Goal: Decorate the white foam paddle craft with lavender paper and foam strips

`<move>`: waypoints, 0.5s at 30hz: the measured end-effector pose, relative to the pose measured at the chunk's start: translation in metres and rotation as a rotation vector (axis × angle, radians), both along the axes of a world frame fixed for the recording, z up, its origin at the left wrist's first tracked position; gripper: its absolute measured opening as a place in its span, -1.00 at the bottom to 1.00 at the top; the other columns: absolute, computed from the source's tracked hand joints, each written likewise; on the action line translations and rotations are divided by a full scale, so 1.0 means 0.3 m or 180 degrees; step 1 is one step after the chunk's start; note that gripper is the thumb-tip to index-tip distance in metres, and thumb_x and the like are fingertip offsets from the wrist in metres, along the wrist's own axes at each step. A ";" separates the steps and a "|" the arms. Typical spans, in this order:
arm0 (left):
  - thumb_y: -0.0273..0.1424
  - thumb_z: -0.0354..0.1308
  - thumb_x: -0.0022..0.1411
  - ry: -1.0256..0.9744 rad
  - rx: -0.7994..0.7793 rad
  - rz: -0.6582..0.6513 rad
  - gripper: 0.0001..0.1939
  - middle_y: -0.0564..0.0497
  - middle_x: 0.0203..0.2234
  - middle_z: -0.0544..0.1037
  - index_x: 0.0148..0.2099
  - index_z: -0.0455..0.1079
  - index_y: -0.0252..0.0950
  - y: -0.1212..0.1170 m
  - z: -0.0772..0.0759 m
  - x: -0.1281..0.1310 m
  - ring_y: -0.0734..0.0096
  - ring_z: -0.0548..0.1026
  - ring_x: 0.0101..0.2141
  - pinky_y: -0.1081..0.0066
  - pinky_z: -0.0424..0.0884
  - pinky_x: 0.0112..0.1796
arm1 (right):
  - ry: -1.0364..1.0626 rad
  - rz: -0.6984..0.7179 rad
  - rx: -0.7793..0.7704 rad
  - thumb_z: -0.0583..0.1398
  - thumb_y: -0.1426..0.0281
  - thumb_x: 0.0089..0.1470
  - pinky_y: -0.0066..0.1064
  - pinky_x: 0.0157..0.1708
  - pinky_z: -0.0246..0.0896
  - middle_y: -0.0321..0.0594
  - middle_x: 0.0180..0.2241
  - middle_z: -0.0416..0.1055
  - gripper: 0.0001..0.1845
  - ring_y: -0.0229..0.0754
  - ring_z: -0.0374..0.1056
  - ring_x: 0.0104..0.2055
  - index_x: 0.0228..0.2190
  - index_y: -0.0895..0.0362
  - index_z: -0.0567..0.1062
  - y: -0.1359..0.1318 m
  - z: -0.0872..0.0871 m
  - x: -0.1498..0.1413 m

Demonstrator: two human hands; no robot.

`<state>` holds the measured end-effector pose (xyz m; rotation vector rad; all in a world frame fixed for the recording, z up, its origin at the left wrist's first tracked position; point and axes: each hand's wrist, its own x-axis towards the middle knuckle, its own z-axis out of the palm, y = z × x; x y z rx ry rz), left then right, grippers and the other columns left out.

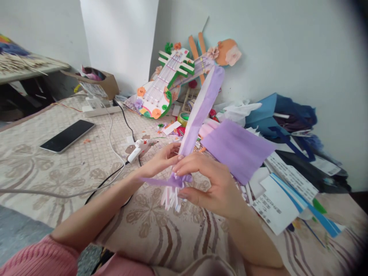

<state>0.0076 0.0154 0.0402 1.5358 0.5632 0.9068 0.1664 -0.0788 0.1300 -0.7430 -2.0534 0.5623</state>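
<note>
A long purple-and-white paper craft piece [201, 111] stands tilted in front of me, its lower end fringed with white strips [171, 199]. The fingers of my left hand [168, 156] are closed on it from behind, partly hidden by the piece. My right hand [212, 182] curls around the lower part, thumb and fingers at a bunched purple paper strip [176, 179]; its fingertips are against the strip. A loose tail of that strip [153, 181] runs off to the left over my left forearm.
A glue gun [139, 148] and cables lie left of my hands, near a black phone [68, 135]. Purple sheet [237, 149] and printed card pieces [277, 203] lie at the right. Decorated paper instruments [161, 86] lean on the wall. A cardboard box [107, 86] stands behind the power strip [102, 110].
</note>
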 end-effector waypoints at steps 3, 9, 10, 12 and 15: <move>-0.33 0.28 0.10 -0.0085 -0.0061 0.0103 -0.70 -0.06 -0.17 0.60 -0.08 0.45 -0.20 -0.008 0.005 0.002 0.06 0.57 -0.08 0.12 0.50 -0.05 | -0.0266 0.0034 0.0061 0.29 0.33 0.15 -0.23 0.00 0.38 -0.18 -0.18 0.55 -0.81 -0.14 0.45 -0.06 -0.19 0.07 0.46 -0.009 0.014 -0.011; -0.29 0.25 0.13 -0.0138 -0.0164 -0.0160 -0.71 -0.06 -0.16 0.60 -0.07 0.45 -0.17 0.009 -0.027 0.007 0.03 0.58 -0.07 0.13 0.52 -0.11 | -0.0331 0.0151 0.0103 0.18 0.50 0.23 -0.32 0.00 0.38 -0.18 -0.20 0.57 -0.92 -0.23 0.46 -0.09 -0.28 0.11 0.47 -0.005 0.028 -0.011; -0.27 0.27 0.11 -0.0147 -0.0138 -0.0192 -0.68 -0.07 -0.16 0.60 -0.06 0.45 -0.18 0.018 -0.039 0.008 0.02 0.57 -0.07 0.13 0.52 -0.11 | -0.0283 0.0121 0.0128 0.18 0.50 0.23 -0.35 0.00 0.38 -0.20 -0.21 0.58 -0.92 -0.24 0.47 -0.10 -0.26 0.11 0.48 -0.002 0.025 -0.008; -0.19 0.31 0.07 -0.0195 -0.0082 -0.0192 -0.59 -0.09 -0.16 0.59 -0.04 0.43 -0.21 0.035 -0.061 0.009 0.05 0.56 -0.09 0.13 0.51 -0.10 | -0.0200 0.0057 0.0200 0.17 0.49 0.24 -0.39 -0.01 0.39 -0.24 -0.21 0.59 -0.91 -0.26 0.48 -0.09 -0.24 0.09 0.48 0.004 0.017 -0.001; -0.07 0.29 0.09 -0.0181 -0.0106 -0.0142 -0.53 -0.10 -0.14 0.57 -0.03 0.42 -0.23 0.044 -0.069 0.008 0.13 0.55 -0.11 0.16 0.50 -0.10 | -0.0073 0.0006 0.0323 0.16 0.45 0.26 -0.34 -0.02 0.40 -0.23 -0.20 0.58 -0.91 -0.22 0.48 -0.06 -0.25 0.07 0.49 0.012 -0.003 0.009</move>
